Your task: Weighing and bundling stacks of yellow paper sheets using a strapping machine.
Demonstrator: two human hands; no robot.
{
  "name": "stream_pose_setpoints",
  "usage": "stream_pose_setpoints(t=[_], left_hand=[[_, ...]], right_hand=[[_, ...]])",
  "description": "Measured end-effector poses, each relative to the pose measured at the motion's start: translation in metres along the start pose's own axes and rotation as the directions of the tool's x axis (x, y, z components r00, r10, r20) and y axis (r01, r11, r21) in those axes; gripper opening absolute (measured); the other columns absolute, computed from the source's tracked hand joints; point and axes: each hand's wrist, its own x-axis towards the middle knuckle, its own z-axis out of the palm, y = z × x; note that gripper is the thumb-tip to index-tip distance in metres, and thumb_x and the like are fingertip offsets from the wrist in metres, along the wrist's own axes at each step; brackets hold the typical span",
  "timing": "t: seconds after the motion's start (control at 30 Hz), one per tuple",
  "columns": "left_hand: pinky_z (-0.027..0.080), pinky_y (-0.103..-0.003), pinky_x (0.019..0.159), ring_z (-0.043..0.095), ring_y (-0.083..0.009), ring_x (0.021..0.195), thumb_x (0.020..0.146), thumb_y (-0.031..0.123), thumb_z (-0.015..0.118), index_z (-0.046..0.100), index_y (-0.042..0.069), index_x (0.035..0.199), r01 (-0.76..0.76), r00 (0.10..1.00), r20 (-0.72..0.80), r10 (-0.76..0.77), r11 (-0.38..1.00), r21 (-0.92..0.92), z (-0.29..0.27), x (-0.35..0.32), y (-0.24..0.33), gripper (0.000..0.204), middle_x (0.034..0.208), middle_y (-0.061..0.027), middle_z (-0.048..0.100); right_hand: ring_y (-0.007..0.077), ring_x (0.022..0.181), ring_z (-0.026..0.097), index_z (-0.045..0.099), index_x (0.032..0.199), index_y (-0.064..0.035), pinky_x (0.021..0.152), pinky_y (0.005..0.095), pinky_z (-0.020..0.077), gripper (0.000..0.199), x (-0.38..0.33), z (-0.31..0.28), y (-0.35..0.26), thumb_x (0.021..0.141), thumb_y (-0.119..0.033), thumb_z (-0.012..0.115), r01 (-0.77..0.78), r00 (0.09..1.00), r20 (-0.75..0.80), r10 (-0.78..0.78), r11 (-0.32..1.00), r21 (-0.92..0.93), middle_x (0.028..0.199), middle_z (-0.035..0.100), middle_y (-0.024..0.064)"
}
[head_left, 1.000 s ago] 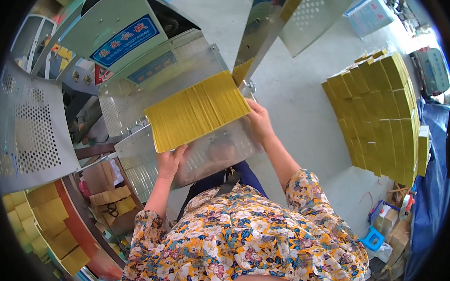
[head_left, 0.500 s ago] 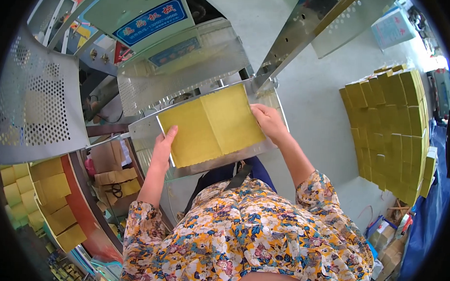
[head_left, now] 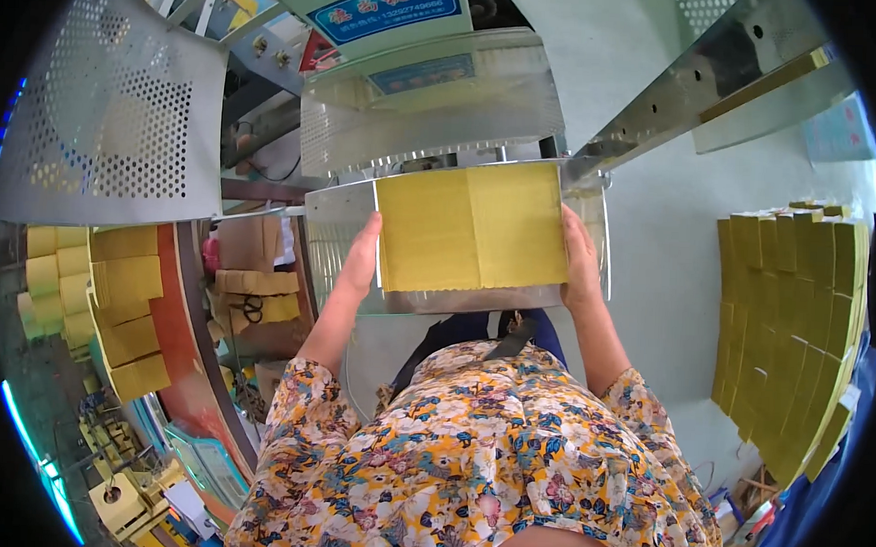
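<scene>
A stack of yellow paper, creased down the middle and jagged along its near edge, lies almost square on the metal tray of a machine. Along its left side my left hand holds it, thumb up by the edge. Against the opposite side my right hand grips it in the same way. The fingers of both hands are partly hidden beside or beneath the paper.
A clear perforated guard stands just beyond the tray, with a metal beam at far right. Yellow bundles are piled high on the right. At left are a perforated panel, yellow packs and black scissors.
The stack has turned from a tilt to nearly square with the tray. My hands have shifted to lie along its sides. The whole view has swung round as well.
</scene>
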Motion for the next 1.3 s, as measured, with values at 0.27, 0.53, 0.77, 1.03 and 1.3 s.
stream_pose_setpoints(t=[0.27, 0.53, 0.77, 1.03, 1.3], left_hand=[[0.042, -0.032, 0.100, 0.056, -0.0197, 0.116, 0.105, 0.046, 0.033, 0.054, -0.004, 0.130, -0.071, 0.993, -0.095, 0.064, 0.995, -0.075, -0.002, 0.000, -0.026, 0.059, 0.127, -0.0122, 0.060], [0.042, -0.033, 0.101, 0.055, -0.0217, 0.118, 0.104, 0.050, 0.033, 0.052, 0.000, 0.134, -0.070, 0.995, -0.089, 0.042, 0.940, -0.335, 0.012, -0.002, -0.026, 0.061, 0.129, -0.0111, 0.058], [0.039, -0.036, 0.106, 0.050, -0.0216, 0.125, 0.103, 0.051, 0.035, 0.046, 0.005, 0.140, -0.055, 0.998, -0.053, 0.031, 0.828, -0.558, 0.027, -0.001, -0.041, 0.060, 0.136, -0.0085, 0.053], [0.038, -0.034, 0.105, 0.050, -0.0198, 0.124, 0.102, 0.047, 0.040, 0.046, 0.006, 0.139, -0.123, 0.992, -0.038, 0.121, 0.838, -0.532, 0.037, 0.020, -0.003, 0.055, 0.133, -0.0067, 0.054], [0.039, -0.032, 0.103, 0.049, -0.0166, 0.122, 0.097, 0.040, 0.053, 0.048, 0.006, 0.136, -0.183, 0.976, 0.017, 0.218, 0.857, -0.481, 0.031, 0.091, 0.012, 0.052, 0.129, -0.0044, 0.054]], right_hand=[[0.0174, 0.128, 0.048, 0.046, 0.141, -0.0011, 0.107, 0.0290, 0.0364, 0.047, 0.010, 0.019, -0.006, 0.100, -0.023, 0.050, -0.072, 0.997, 0.025, 0.071, 0.995, 0.068, 0.142, 0.049, 0.0097], [0.0176, 0.128, 0.047, 0.044, 0.142, -0.0022, 0.107, 0.0300, 0.0364, 0.045, 0.015, 0.015, -0.009, 0.101, -0.021, 0.044, -0.056, 0.995, 0.077, 0.058, 0.998, -0.036, 0.141, 0.050, 0.0094], [0.0181, 0.131, 0.044, 0.041, 0.145, -0.0020, 0.109, 0.0309, 0.0337, 0.048, 0.013, 0.015, 0.002, 0.100, -0.020, 0.044, 0.053, 0.994, 0.100, -0.043, 0.993, -0.104, 0.143, 0.047, 0.0092], [0.0203, 0.134, 0.042, 0.035, 0.147, -0.0019, 0.109, 0.0321, 0.0336, 0.052, 0.041, 0.052, -0.026, 0.101, -0.023, 0.044, 0.143, 0.987, 0.083, -0.140, 0.989, -0.036, 0.146, 0.044, 0.0101], [0.0220, 0.131, 0.045, 0.032, 0.149, -0.0028, 0.108, 0.0330, 0.0358, 0.057, 0.100, 0.066, -0.027, 0.099, -0.029, 0.042, 0.117, 0.990, 0.096, -0.107, 0.988, -0.102, 0.144, 0.046, 0.0125]])
